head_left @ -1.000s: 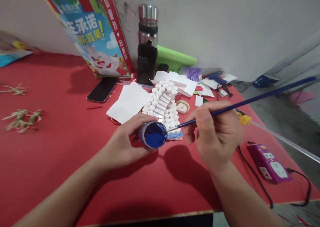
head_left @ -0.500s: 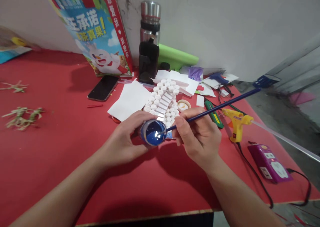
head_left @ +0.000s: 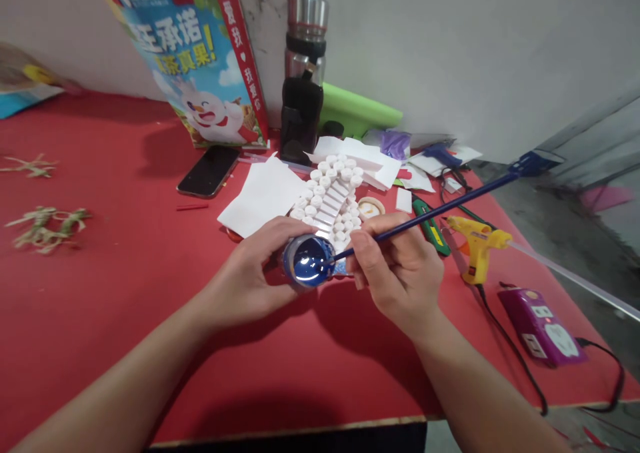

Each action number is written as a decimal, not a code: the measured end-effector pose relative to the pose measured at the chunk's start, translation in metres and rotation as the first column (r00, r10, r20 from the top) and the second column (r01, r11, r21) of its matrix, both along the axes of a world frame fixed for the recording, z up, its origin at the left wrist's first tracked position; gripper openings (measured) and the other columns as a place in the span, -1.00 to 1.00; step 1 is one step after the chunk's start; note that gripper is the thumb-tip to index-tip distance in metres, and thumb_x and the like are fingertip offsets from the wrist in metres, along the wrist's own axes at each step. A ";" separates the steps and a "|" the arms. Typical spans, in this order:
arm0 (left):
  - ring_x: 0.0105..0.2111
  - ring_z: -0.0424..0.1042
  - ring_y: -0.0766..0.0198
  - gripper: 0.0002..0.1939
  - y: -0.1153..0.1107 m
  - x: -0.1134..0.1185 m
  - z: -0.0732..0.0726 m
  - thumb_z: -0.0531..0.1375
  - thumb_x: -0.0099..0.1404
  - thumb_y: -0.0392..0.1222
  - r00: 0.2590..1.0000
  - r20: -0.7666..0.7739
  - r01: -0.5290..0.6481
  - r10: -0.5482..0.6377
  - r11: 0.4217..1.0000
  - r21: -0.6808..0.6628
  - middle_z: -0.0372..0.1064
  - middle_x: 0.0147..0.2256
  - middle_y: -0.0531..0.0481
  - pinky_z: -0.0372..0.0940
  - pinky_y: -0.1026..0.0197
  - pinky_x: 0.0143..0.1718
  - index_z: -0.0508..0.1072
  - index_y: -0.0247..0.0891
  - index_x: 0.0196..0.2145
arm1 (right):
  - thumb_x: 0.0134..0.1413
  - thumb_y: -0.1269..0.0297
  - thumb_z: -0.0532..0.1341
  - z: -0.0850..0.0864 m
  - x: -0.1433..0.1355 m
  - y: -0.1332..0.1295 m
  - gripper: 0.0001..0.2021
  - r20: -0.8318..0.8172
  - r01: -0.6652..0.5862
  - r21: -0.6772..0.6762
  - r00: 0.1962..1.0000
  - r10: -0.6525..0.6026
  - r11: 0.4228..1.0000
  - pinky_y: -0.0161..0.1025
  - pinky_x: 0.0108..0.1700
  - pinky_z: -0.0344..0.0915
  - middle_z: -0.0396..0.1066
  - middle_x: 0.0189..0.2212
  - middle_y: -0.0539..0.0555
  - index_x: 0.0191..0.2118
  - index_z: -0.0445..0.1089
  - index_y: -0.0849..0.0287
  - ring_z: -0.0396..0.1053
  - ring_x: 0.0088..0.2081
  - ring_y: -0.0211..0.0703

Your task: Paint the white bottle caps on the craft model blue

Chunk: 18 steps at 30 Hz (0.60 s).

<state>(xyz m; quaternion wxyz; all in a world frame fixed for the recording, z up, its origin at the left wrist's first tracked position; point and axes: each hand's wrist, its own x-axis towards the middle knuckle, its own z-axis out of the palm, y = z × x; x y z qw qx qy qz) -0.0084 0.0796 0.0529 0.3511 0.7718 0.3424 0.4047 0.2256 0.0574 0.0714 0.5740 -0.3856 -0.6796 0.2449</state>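
Note:
A small glass jar [head_left: 309, 262] with glossy blue liquid inside is tilted toward the camera, and my left hand [head_left: 250, 273] is wrapped round its left side. My right hand [head_left: 397, 273] pinches a long dark blue brush [head_left: 440, 210] near its lower end. The brush tip reaches the jar's right inner rim; whether it touches the liquid is unclear. Right behind the jar stands a white model [head_left: 330, 196] of round pieces with a stepped strip down its middle, its lower part hidden by the jar and my right hand.
White paper [head_left: 263, 196], a phone [head_left: 209, 170], a bottle [head_left: 307, 33] and a printed bag [head_left: 200, 73] lie or stand behind. To the right are a green cutter [head_left: 431, 228], yellow glue gun [head_left: 477, 243] and purple power box [head_left: 541, 326]. Straw figures [head_left: 47, 228] lie left.
The view has shifted slightly. The jar's opening and the reflections on the blue liquid look a little different, and the brush's far end shows higher. Both hands keep their holds.

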 end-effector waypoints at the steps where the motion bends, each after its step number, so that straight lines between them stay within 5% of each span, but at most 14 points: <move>1: 0.13 0.67 -0.07 -0.50 0.000 0.000 0.000 0.52 0.37 -0.19 1.000 0.001 -0.002 0.002 1.000 -0.002 0.63 0.17 -0.22 0.61 -0.06 0.19 0.59 -0.13 0.22 | 0.59 0.21 0.37 0.000 0.000 0.000 -0.82 -0.007 0.008 0.011 1.000 -0.008 1.000 -0.36 -0.60 0.29 0.49 -0.53 -0.17 -0.17 0.44 0.02 0.38 -0.65 -0.35; 6: 0.13 0.67 -0.08 -0.49 0.000 0.000 -0.001 0.52 0.36 -0.21 1.000 0.006 -0.002 0.002 1.000 0.012 0.63 0.18 -0.22 0.60 -0.06 0.21 0.61 -0.13 0.23 | 0.59 0.19 0.36 0.002 0.001 0.000 -0.82 -0.038 0.095 0.061 0.995 -0.092 0.994 -0.34 -0.61 0.33 0.51 -0.49 -0.14 -0.17 0.47 0.02 0.40 -0.65 -0.33; 18: 0.14 0.66 -0.07 -0.47 0.001 -0.004 -0.003 0.53 0.35 -0.24 1.000 0.002 -0.022 0.022 1.000 -0.002 0.62 0.19 -0.22 0.61 -0.06 0.20 0.62 -0.13 0.24 | 0.61 0.20 0.34 0.005 0.006 0.001 -0.79 -0.097 0.064 0.050 0.994 -0.058 0.997 -0.31 -0.63 0.34 0.52 -0.52 -0.12 -0.19 0.48 0.04 0.41 -0.66 -0.31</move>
